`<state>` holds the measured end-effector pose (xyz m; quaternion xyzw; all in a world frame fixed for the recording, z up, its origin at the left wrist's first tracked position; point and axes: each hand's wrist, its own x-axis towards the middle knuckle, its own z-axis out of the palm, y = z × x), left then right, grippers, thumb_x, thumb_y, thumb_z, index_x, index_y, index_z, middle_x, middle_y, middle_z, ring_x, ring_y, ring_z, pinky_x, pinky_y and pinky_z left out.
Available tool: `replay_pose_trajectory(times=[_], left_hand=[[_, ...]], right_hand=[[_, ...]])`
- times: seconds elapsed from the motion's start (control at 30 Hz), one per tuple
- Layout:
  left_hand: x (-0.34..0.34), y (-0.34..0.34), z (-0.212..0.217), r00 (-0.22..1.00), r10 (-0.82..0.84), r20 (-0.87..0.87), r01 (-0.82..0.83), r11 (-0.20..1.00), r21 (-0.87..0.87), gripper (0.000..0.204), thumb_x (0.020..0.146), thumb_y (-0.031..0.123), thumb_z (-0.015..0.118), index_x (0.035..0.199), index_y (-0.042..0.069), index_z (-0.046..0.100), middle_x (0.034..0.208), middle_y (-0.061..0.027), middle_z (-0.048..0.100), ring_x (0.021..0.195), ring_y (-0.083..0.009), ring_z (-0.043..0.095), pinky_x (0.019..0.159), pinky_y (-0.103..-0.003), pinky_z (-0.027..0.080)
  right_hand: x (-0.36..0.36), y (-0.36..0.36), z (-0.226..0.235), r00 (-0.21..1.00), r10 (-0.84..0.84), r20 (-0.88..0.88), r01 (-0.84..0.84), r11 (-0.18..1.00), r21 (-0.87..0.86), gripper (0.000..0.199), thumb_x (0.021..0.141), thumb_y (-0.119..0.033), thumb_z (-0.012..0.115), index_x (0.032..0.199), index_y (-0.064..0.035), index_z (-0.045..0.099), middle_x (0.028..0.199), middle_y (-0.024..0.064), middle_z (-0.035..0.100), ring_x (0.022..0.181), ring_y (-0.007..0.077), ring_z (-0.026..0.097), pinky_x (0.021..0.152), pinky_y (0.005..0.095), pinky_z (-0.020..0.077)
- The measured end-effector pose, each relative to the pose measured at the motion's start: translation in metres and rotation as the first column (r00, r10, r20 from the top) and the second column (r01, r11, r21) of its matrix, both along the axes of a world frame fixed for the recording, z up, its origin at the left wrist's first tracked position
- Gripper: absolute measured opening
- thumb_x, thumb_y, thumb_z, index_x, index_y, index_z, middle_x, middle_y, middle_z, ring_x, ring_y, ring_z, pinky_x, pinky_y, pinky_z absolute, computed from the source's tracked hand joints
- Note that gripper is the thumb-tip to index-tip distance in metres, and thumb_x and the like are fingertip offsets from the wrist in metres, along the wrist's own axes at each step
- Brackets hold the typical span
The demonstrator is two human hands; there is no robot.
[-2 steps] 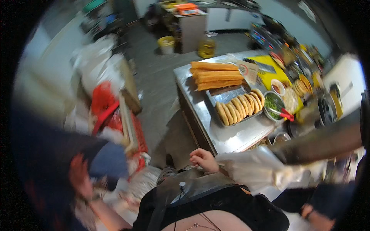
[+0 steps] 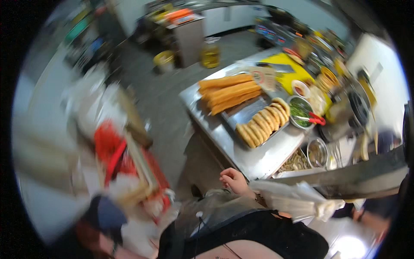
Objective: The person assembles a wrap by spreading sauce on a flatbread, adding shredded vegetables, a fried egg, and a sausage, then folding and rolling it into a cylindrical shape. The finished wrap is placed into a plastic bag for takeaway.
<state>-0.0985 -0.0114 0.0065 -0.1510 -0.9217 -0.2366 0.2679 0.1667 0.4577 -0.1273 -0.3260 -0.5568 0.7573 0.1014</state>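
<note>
My right hand (image 2: 233, 179) hangs just off the near corner of a steel table (image 2: 254, 162), fingers loosely curled with nothing in them. A clear plastic sleeve cover (image 2: 293, 196) wraps its forearm. My left hand (image 2: 95, 239) is a blur in the lower left corner below a dark blue sleeve, and its grip cannot be made out. On the table lie long fried dough sticks (image 2: 228, 91) and a metal tray (image 2: 246, 113) with a row of oval fried breads (image 2: 264, 123).
A bowl of chopped greens (image 2: 297, 110) with red tongs (image 2: 317, 119), a yellow board (image 2: 286, 75) and small dishes crowd the table's far side. A red-and-white pile of bags and boards (image 2: 120, 159) stands left. A yellow bucket (image 2: 164, 58) and an oil jug (image 2: 210, 54) sit on the floor beyond.
The view has swung slightly and blurred. My left arm has dropped toward the lower left corner. My right hand stays by the table corner.
</note>
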Motion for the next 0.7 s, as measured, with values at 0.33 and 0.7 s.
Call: replay_pose_trajectory(times=[0.33, 0.7], left_hand=[[-0.351, 0.389, -0.024, 0.316, -0.913, 0.258, 0.15, 0.317, 0.937, 0.013, 0.096, 0.01, 0.046, 0.101, 0.003, 0.056, 0.087, -0.0067, 0.06, 0.081, -0.0163, 0.058, 0.074, -0.03, 0.048], [-0.662, 0.432, -0.263, -0.191, -0.596, 0.78, -0.102, 0.803, 0.588, 0.011, 0.093, 0.014, 0.055, 0.093, 0.003, 0.055, 0.076, -0.0112, 0.061, 0.063, -0.0232, 0.06, 0.053, -0.034, 0.05]], right_hand=[[-0.286, 0.047, 0.009, 0.97, -0.237, -0.057, 0.234, 0.971, -0.055, 0.017, 0.092, -0.014, 0.062, 0.103, -0.0024, 0.06, 0.084, 0.0027, 0.063, 0.07, 0.0086, 0.059, 0.062, 0.0245, 0.0499], [-0.548, 0.18, 0.015, 0.978, -0.207, 0.013, 0.208, 0.977, -0.055, 0.015, 0.093, -0.013, 0.059, 0.104, -0.0025, 0.058, 0.087, 0.0021, 0.063, 0.072, 0.0081, 0.058, 0.063, 0.0247, 0.0493]])
